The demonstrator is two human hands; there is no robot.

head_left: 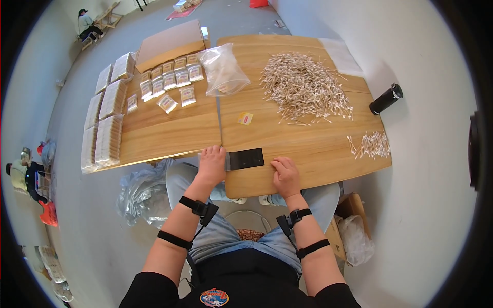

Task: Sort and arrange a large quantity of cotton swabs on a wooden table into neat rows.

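My left hand (212,163) rests at the near table edge, fingers curled over the left end of a small flat pouch (244,159) with a dark face. My right hand (285,175) lies just right of the pouch, fingers bent, touching the wooden table (308,146) and holding nothing. A big heap of cotton swabs (304,86) covers the far right of the table. A smaller bunch of swabs (372,145) lies near the right edge.
Small filled packets (169,79) lie in rows at the far left, beside stacked bundles (105,131) along the left edge. A clear plastic bag (223,71), a cardboard box (168,45), a small yellow sachet (245,118) and a black bottle (386,99) are there too. Bags lie on the floor.
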